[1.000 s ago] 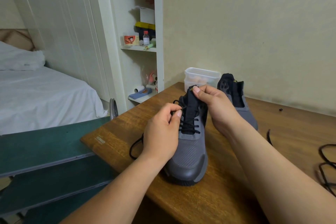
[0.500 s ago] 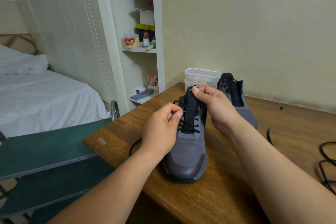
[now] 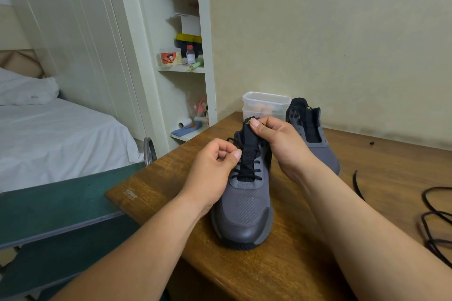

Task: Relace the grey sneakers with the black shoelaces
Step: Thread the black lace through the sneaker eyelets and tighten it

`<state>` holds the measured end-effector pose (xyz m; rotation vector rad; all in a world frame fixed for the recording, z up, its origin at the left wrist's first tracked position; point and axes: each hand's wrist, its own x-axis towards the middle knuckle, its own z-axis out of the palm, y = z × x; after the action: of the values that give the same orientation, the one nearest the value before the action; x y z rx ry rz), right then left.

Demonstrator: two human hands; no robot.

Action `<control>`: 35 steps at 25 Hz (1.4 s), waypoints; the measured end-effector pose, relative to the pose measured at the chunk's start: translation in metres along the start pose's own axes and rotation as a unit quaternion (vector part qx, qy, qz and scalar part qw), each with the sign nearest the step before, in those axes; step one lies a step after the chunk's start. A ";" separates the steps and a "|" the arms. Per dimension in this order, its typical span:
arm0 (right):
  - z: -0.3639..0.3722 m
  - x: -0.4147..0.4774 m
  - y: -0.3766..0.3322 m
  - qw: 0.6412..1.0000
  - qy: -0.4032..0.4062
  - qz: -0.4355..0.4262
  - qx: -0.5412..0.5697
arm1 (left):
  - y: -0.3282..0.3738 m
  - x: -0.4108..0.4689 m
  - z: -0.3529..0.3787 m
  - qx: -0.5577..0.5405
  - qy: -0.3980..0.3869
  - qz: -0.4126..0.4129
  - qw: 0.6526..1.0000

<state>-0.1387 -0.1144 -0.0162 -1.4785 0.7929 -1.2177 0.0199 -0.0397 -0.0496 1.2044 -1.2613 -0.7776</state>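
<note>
The black shoelace [image 3: 247,173] is being judged soft, light and limp, best pinched close to its tip, where it is likely stiffest. The near grey sneaker [image 3: 244,210] is being judged light, with a firm sole and a floppy tongue [image 3: 249,139] that is best taken by its top edge. The sneaker is being shown in grey mesh with a darker, smooth toe cap and a black tongue. Its lower eyelets are being crossed by the lace, and its toe is pointing to 6 o'clock on the wooden table [image 3: 293,264].

The tongue is being gripped and lifted by the right hand [image 3: 281,144]. The lace is apparently being pinched at the upper eyelets by the left hand [image 3: 212,173], fingers curled.

The second grey sneaker [image 3: 315,144], unlaced, is being kept at 1 o'clock, with a loose lace [image 3: 435,217] at 3 o'clock.
</note>
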 end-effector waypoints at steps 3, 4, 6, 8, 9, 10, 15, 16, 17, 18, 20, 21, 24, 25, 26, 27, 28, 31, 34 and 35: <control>0.001 0.001 0.000 1.000 0.005 -0.002 -0.010 | -0.001 -0.001 0.001 -0.023 0.002 -0.006 1.000; 0.001 0.002 0.001 1.000 0.005 -0.003 -0.011 | -0.001 -0.001 0.001 -0.033 0.004 -0.005 0.999; 0.002 0.001 0.001 1.000 0.003 -0.004 -0.012 | -0.003 -0.002 0.002 -0.044 0.011 0.000 0.999; 0.003 0.000 0.001 1.000 0.003 -0.003 -0.013 | -0.005 -0.003 0.003 -0.048 0.020 0.010 0.999; 0.004 0.001 0.001 1.000 0.004 -0.003 -0.013 | -0.006 -0.003 0.003 -0.048 0.022 0.016 0.998; 0.004 0.001 0.001 1.000 0.004 -0.004 -0.014 | -0.007 -0.003 0.003 -0.046 0.021 0.023 0.998; 0.004 0.001 0.004 1.000 0.005 -0.009 -0.012 | -0.008 -0.003 0.004 -0.023 0.008 0.032 0.999; 0.004 0.001 0.004 1.000 0.009 -0.009 -0.015 | -0.007 -0.003 0.005 -0.029 0.001 0.025 0.999; 0.004 0.002 0.005 1.000 0.012 -0.008 -0.020 | -0.006 -0.002 0.006 -0.037 -0.010 0.010 0.999; 0.005 0.002 0.005 0.999 0.016 -0.009 -0.026 | -0.004 0.000 0.006 -0.049 -0.023 -0.013 0.998; 0.007 0.002 0.006 0.999 0.024 -0.012 -0.041 | 0.001 0.003 0.005 -0.074 -0.046 -0.063 0.994; 0.009 0.001 0.006 0.998 0.027 -0.014 -0.049 | 0.005 0.004 0.005 -0.081 -0.056 -0.082 0.992; 0.010 -0.003 0.001 0.997 0.017 -0.005 -0.075 | 0.012 0.003 0.004 -0.107 -0.070 -0.117 0.985; 0.007 -0.005 -0.004 0.996 0.023 -0.007 -0.091 | 0.012 0.002 0.004 -0.114 -0.071 -0.118 0.984; 0.004 -0.009 -0.011 0.993 0.050 -0.022 -0.109 | 0.012 0.001 0.003 -0.120 -0.069 -0.118 0.983; -0.002 -0.015 -0.017 0.986 0.096 -0.052 -0.126 | 0.011 0.001 0.002 -0.126 -0.069 -0.118 0.982; -0.008 -0.023 -0.022 0.977 0.132 -0.087 -0.144 | 0.010 0.000 0.002 -0.131 -0.069 -0.119 0.982; -0.011 -0.056 -0.016 0.972 0.065 -0.103 -0.201 | 0.008 -0.001 0.003 -0.142 -0.059 -0.113 0.982; -0.005 -0.065 0.002 0.960 0.060 -0.077 -0.263 | 0.008 -0.001 0.004 -0.136 -0.048 -0.106 0.984; -0.006 -0.064 0.003 0.961 0.078 -0.077 -0.254 | 0.008 -0.002 0.005 -0.129 -0.048 -0.103 0.985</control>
<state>-0.1610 -0.0582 -0.0370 -1.9014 1.1802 -1.3183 0.0135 -0.0371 -0.0435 1.1059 -1.0846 -1.1270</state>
